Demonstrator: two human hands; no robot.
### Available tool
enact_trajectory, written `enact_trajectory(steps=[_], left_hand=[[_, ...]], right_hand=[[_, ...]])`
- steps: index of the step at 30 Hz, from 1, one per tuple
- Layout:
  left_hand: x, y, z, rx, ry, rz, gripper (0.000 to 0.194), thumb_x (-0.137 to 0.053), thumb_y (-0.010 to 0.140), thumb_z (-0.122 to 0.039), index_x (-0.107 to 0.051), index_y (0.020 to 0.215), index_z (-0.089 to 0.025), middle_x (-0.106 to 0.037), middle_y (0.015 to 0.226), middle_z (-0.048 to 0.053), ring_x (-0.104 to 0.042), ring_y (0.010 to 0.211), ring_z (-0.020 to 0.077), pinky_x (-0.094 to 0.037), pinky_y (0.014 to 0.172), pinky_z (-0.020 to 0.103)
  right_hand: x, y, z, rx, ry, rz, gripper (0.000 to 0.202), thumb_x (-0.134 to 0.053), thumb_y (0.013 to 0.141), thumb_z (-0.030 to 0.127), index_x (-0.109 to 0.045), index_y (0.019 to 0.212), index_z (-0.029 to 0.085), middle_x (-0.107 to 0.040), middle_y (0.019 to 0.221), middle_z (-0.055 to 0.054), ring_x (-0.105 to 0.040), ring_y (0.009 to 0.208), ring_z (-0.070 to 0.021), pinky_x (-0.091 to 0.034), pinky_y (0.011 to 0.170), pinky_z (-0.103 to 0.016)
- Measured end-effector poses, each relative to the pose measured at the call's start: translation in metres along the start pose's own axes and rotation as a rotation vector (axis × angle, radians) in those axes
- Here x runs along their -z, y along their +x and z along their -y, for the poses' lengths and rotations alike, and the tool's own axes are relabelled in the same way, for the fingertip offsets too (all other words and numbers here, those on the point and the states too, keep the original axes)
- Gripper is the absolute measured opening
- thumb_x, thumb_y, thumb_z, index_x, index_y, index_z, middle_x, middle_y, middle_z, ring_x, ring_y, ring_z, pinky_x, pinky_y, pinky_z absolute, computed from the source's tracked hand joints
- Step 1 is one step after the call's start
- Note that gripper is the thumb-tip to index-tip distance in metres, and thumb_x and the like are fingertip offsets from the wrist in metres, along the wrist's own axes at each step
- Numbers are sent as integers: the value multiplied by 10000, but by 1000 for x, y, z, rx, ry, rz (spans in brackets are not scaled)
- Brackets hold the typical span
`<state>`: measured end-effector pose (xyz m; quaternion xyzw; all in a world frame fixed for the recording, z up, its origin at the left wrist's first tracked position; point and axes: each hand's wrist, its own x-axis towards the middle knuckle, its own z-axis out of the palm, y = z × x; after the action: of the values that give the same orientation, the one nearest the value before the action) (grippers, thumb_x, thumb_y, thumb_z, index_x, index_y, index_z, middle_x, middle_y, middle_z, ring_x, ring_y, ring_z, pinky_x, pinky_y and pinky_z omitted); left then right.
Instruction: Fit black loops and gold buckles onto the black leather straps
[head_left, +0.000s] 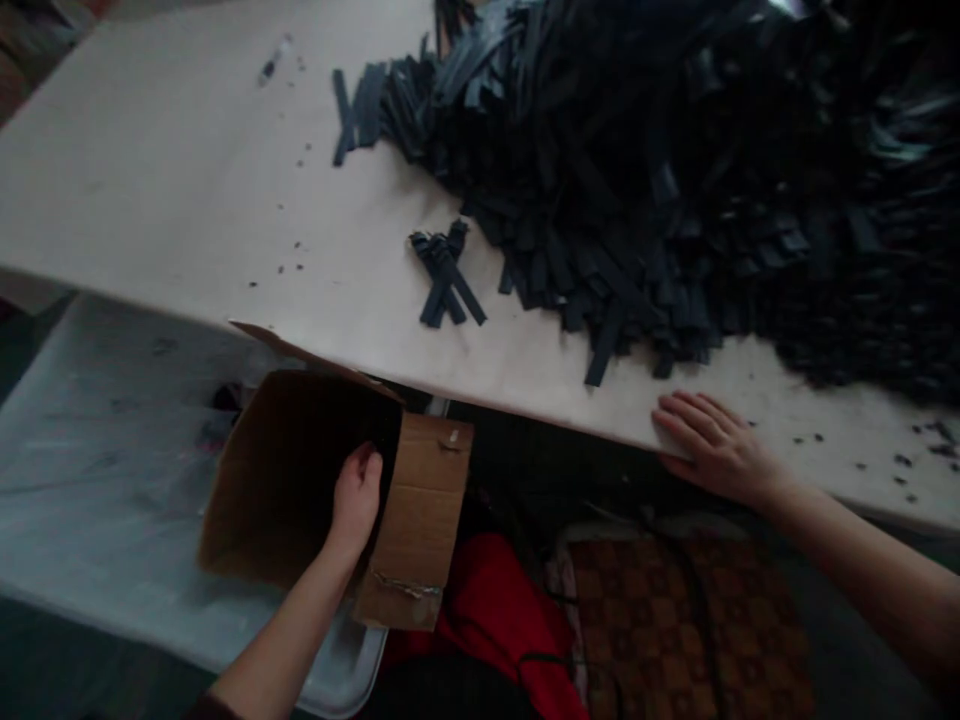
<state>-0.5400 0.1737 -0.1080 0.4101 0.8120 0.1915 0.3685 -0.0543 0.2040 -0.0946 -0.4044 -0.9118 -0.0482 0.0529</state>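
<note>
My left hand [357, 500] reaches into the mouth of an open cardboard box [420, 500]; its fingers are curled together, and what they hold, if anything, is hidden. At the table's front edge, my right hand [701, 435] lies with fingers stretched out on the white tabletop [180, 180], nothing in its grip. A large heap of black strips [600, 200] covers the table's back and right. Several black strips [448, 275] lie crossed in a small bunch apart from the heap, left of its lower edge. The box's inside is dark.
The box stands on a white, plastic-covered surface [90, 470] below the table. A pen-like object [275, 60] lies at the table's back left. Small dark bits dot the tabletop. Below are a red cloth [502, 610] and a brown checkered seat [675, 620].
</note>
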Motion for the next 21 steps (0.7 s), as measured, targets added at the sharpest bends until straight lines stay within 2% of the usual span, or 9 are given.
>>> enact_trajectory(steps=[1,3,5,8,10,12,16,18,21], left_hand=[[1,-14,-12,-115,21,-21,410,-397,843,-336,-447,1204,-148,-487,1251,107,-437,1170,220,-319,1011,366],[-7,-52,-34,-524,83,-69,405,-452,817,-313,-451,1195,-166,-458,1278,97,-396,1204,236,-288,1035,408],[-30,-96,-50,-770,102,56,369,-451,818,-268,-457,1183,-219,-472,1269,71,-413,1192,232,-303,1030,424],[-90,-150,-47,-781,89,439,338,-425,834,-242,-482,1167,-266,-505,1244,55,-430,1180,211,-344,1016,373],[-142,-166,-25,-608,66,510,327,-399,850,-231,-486,1165,-242,-494,1253,62,-428,1183,202,-336,1026,364],[-195,-162,10,-376,83,464,325,-390,861,-222,-471,1176,-219,-491,1246,68,-446,1164,181,-353,1012,329],[-287,-122,95,-224,233,432,345,-324,895,-154,-430,1223,-146,-482,1232,130,-475,1125,186,-386,962,348],[-319,-98,135,-191,327,460,301,-403,892,-213,-469,1179,-147,-506,1193,115,-511,1062,202,-425,903,396],[-353,-61,183,-199,469,529,288,-492,859,-297,-514,1113,-163,-532,1139,82,-549,963,193,-471,815,403]], right_hand=[[1,1,0,-18,-5,0,457,-584,753,322,-531,1158,120,-525,1223,-179,-432,1183,-295,-332,1002,-429],[3,3,1,-50,10,25,493,-555,773,348,-499,1198,103,-480,1277,-171,-384,1215,-300,-320,994,-446],[6,2,9,-132,48,29,496,-470,825,371,-461,1232,88,-429,1323,-157,-347,1234,-305,-308,973,-475],[5,-12,44,-406,70,-52,477,-357,883,301,-375,1287,48,-346,1374,-154,-301,1259,-313,-256,973,-519],[-6,-38,88,-504,74,-116,458,-387,873,238,-354,1304,89,-344,1379,-138,-295,1272,-290,-235,1008,-502],[-28,-79,145,-528,138,-120,471,-430,850,214,-345,1307,138,-378,1360,-129,-335,1256,-261,-269,1015,-467],[-91,-179,258,-640,266,-3,461,-435,839,261,-371,1277,132,-476,1261,-144,-429,1180,-262,-361,960,-441],[-117,-217,292,-719,244,27,498,-439,827,313,-364,1288,140,-463,1280,-142,-412,1191,-289,-349,954,-477],[-144,-249,310,-754,233,-17,538,-459,797,342,-374,1298,164,-426,1329,-118,-379,1216,-319,-294,981,-514]])
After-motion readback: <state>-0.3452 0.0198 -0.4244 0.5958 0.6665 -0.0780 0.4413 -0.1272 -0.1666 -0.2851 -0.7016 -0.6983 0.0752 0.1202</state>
